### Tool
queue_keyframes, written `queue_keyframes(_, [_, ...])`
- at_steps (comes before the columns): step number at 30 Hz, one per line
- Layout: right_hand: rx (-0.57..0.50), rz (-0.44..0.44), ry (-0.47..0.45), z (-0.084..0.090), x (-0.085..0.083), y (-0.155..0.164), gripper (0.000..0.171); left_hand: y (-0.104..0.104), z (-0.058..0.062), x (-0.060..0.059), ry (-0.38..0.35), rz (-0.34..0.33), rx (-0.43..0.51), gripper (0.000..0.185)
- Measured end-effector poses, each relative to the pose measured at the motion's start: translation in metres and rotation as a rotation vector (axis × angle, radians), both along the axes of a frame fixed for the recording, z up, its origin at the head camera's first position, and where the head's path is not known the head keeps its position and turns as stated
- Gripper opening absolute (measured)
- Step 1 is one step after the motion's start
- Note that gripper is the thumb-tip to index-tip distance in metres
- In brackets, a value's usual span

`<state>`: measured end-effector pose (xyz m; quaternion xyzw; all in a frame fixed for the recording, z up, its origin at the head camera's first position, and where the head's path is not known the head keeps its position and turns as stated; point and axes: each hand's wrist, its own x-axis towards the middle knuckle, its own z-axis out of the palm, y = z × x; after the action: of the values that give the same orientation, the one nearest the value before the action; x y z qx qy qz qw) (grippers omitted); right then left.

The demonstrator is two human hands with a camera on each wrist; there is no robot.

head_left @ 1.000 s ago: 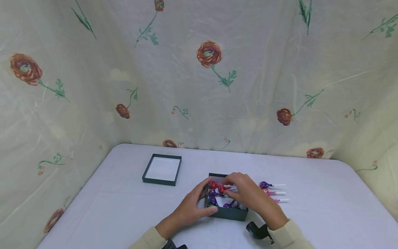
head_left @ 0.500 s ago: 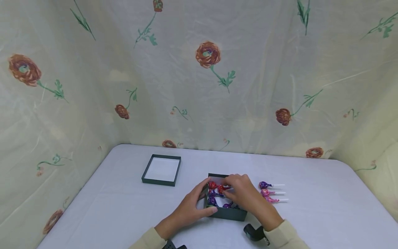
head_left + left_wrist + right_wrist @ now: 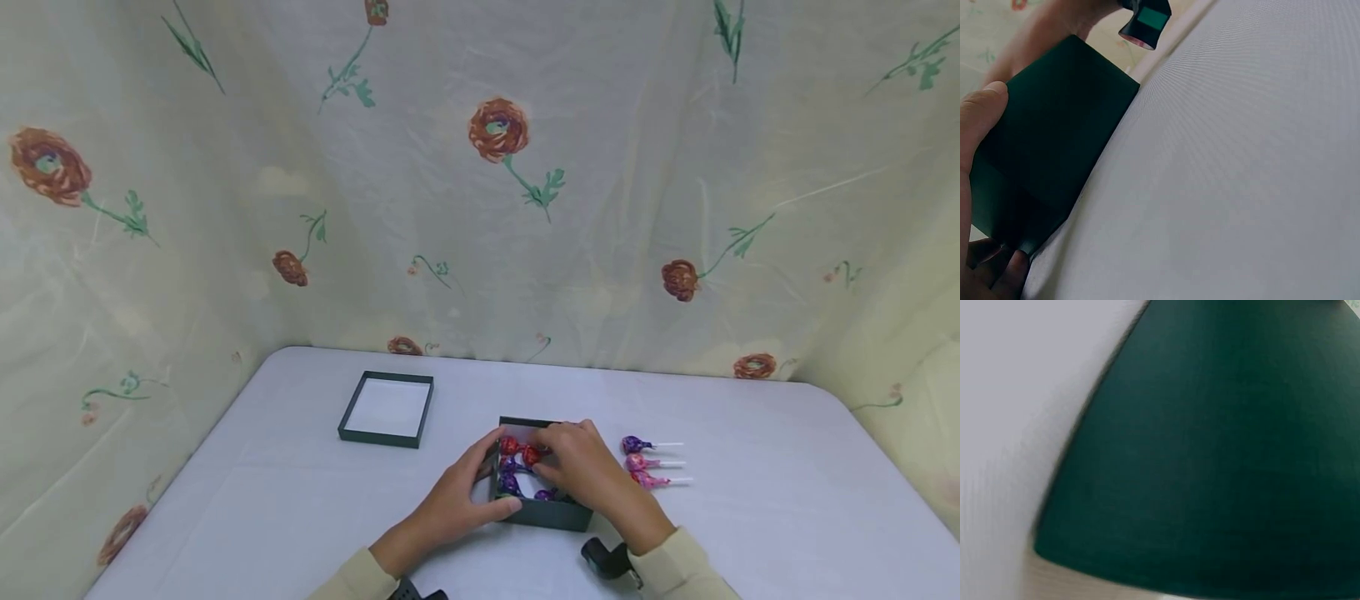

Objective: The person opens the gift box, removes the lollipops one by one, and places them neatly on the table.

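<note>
"How are the fingers placed?"

"The near wall of the dark green box [image 3: 550, 517] is pressed by the thumb of the left hand [image 3: 459, 500], and its left side is gripped by the other fingers. Inside it, a red lollipop [image 3: 529, 456] is pinched by the fingers of the right hand [image 3: 581, 462]."

"What else is contained there?"

"Purple lollipops [image 3: 509, 483] are laid between both sets of fingers; another purple head [image 3: 544, 495] is partly covered by the right fingers. A second red head [image 3: 508, 446] is seen just left of the right fingertips. The remaining contents are hidden by that hand."

"And farther off?"

"Right of the right fingers, two pink lollipops [image 3: 649, 481] and a purple one [image 3: 634, 445] are lined up on the bench [image 3: 765, 500]. Beyond the left fingers, leftward, a shallow lid [image 3: 379, 438] is set with its white inside turned up."
</note>
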<state>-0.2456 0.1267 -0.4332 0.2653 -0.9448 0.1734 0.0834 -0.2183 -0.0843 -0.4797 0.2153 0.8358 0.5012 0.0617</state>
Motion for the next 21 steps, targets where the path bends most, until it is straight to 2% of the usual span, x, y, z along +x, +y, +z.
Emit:
queue_keyframes(10, [0.031,0.017,0.021,-0.0002,-0.0009,0.0002,0.023,-0.0003,0.0005,0.0001,-0.003,0.006,-0.003,0.083])
queue_keyframes(21, [0.052,0.02,-0.001,0.0014,-0.0003,0.0009,0.022,0.001,-0.0004,-0.0001,-0.001,-0.001,0.0,0.084])
